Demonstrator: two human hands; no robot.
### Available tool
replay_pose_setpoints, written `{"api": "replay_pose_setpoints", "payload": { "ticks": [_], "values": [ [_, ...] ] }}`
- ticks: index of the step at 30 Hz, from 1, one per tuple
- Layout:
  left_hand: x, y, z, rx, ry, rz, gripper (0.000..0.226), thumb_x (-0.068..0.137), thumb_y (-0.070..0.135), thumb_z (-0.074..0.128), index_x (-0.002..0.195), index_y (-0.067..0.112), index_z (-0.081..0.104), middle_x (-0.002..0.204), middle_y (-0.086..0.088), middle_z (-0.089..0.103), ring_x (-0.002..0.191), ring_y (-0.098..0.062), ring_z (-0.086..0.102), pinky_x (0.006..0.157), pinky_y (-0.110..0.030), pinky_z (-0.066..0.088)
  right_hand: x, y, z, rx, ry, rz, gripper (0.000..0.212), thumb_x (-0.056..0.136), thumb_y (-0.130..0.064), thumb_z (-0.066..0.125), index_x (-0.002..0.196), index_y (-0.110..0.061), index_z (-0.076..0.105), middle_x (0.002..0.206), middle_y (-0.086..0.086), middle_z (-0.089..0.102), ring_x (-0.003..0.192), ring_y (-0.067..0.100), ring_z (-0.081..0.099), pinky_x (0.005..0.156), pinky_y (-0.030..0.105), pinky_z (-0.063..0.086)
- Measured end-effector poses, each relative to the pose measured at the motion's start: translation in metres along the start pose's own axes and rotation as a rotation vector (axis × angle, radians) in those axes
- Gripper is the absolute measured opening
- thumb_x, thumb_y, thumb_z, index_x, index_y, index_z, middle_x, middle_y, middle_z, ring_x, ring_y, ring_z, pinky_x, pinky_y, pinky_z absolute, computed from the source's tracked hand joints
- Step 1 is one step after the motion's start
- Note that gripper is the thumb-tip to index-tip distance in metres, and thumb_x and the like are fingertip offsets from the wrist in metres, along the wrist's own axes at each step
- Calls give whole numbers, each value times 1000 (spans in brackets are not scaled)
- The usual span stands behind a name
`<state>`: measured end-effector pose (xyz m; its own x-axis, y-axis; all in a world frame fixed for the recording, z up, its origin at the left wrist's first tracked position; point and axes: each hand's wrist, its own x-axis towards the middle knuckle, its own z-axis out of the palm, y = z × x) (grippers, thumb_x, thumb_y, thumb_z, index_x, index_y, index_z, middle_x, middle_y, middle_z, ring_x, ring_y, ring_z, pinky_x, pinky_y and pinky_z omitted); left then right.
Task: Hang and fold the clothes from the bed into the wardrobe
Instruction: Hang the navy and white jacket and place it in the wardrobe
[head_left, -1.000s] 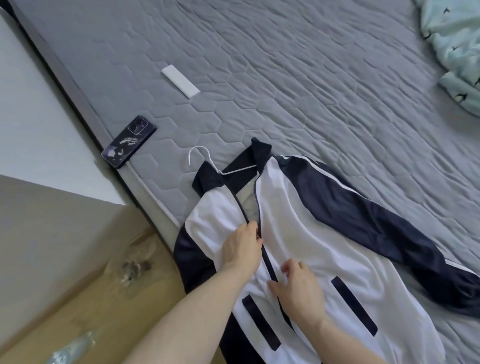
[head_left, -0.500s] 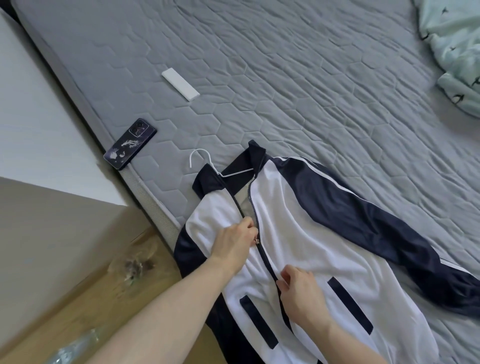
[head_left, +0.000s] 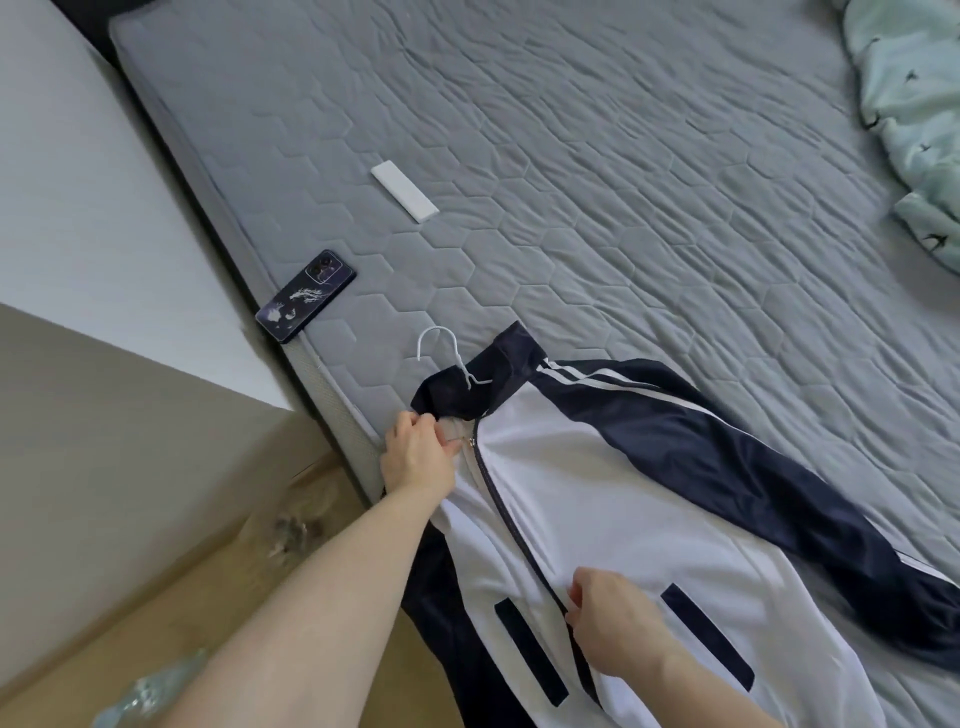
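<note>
A grey quilted mattress with a hexagon stitch pattern (head_left: 597, 171) fills most of the view, its near-left edge running along a pale wall and a tan wooden floor (head_left: 171, 592). At the mattress's near corner lies a white-and-navy zip-up track jacket (head_left: 613, 499), front up, its navy collar toward the mattress edge and one navy sleeve with white stripes stretched out to the right. A white wire hanger (head_left: 441, 348) sits inside the collar, only its hook showing on the quilt.

The left hand (head_left: 418, 457) has its fingers curled and pinching the jacket's front at the top of the zip, just below the collar. The right hand (head_left: 608, 618) is lower down on the zip line, its fingers bent and nipping the fabric there between the two dark pocket slits.

Beyond the collar, a dark phone with a patterned case (head_left: 306, 296) rests on the mattress border, and a flat white rectangular remote (head_left: 405, 191) lies further in. A crumpled mint-green blanket with small dark bird prints (head_left: 914, 114) bunches at the far right.
</note>
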<state>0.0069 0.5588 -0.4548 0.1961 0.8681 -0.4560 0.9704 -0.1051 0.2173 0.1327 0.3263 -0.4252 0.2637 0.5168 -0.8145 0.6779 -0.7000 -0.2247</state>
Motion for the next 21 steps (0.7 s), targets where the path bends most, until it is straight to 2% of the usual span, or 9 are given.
{"api": "replay_pose_setpoints", "payload": {
  "ticks": [2, 4, 6, 8, 10, 13, 16, 19, 21],
  "values": [
    [-9, -7, 6, -139, -61, -121, 45, 94, 47, 66, 115, 13, 45, 116, -5, 53, 110, -30, 56, 84, -41, 49, -5, 0, -4, -10, -3, 7, 14, 97, -25, 50, 84, -27, 47, 94, -7, 58, 82, 19, 52, 68, 28, 41],
    [-15, -14, 8, -180, -113, -155, 40, 97, 49, 58, 114, 15, 44, 104, -2, 55, 102, -30, 60, 78, -37, 47, -12, 2, -10, 31, 17, 8, 6, 98, -29, 55, 102, -25, 56, 103, -7, 61, 87, 16, 56, 73, 27, 48],
    [-22, -18, 3, -283, -97, -91, 27, 102, 43, 50, 92, 18, 49, 90, 0, 60, 87, -27, 59, 70, -37, 45, -19, 6, -17, 62, 50, -2, 22, 98, -34, 59, 118, -24, 55, 116, -8, 60, 97, 14, 57, 81, 25, 48],
    [-40, -17, -14, -398, -2, -11, 35, 103, 42, 47, 73, 23, 43, 70, 5, 54, 69, -19, 55, 55, -32, 37, -32, 9, -28, 103, 128, -6, 30, 99, -34, 60, 126, -23, 52, 123, -8, 57, 105, 13, 57, 86, 25, 48],
    [-67, -11, -39, -421, 89, 63, 40, 101, 49, 45, 66, 31, 40, 59, 8, 50, 57, -10, 51, 48, -24, 29, -49, 9, -44, 167, 234, -15, 35, 100, -30, 60, 131, -22, 49, 128, -6, 53, 110, 13, 56, 87, 27, 48],
    [-119, -2, -80, -447, 98, 157, 41, 94, 63, 41, 63, 35, 44, 60, 13, 55, 55, -8, 52, 43, -19, 27, -89, 1, -84, 271, 441, -33, 44, 96, -23, 65, 136, -21, 47, 136, 0, 50, 111, 18, 53, 84, 30, 44],
    [-183, 4, -130, -520, 70, 198, 37, 92, 63, 46, 69, 35, 54, 62, 14, 58, 57, -9, 55, 48, -22, 30, -144, -11, -138, 350, 626, -61, 61, 90, -19, 72, 143, -18, 42, 143, 7, 45, 126, 30, 46, 96, 41, 44],
    [-255, 9, -182, -567, 68, 260, 29, 92, 54, 54, 68, 38, 56, 62, 15, 58, 60, -9, 56, 49, -18, 29, -205, -21, -196, 291, 664, -113, 78, 87, -22, 77, 152, -17, 34, 153, 9, 38, 138, 35, 36, 113, 48, 36],
    [-302, 9, -214, -592, 67, 299, 32, 93, 53, 56, 71, 31, 62, 59, 10, 56, 58, -10, 55, 52, -21, 30, -246, -26, -226, 144, 636, -185, 81, 87, -27, 77, 155, -16, 34, 157, 7, 36, 141, 35, 33, 115, 50, 33]
  ]
}}
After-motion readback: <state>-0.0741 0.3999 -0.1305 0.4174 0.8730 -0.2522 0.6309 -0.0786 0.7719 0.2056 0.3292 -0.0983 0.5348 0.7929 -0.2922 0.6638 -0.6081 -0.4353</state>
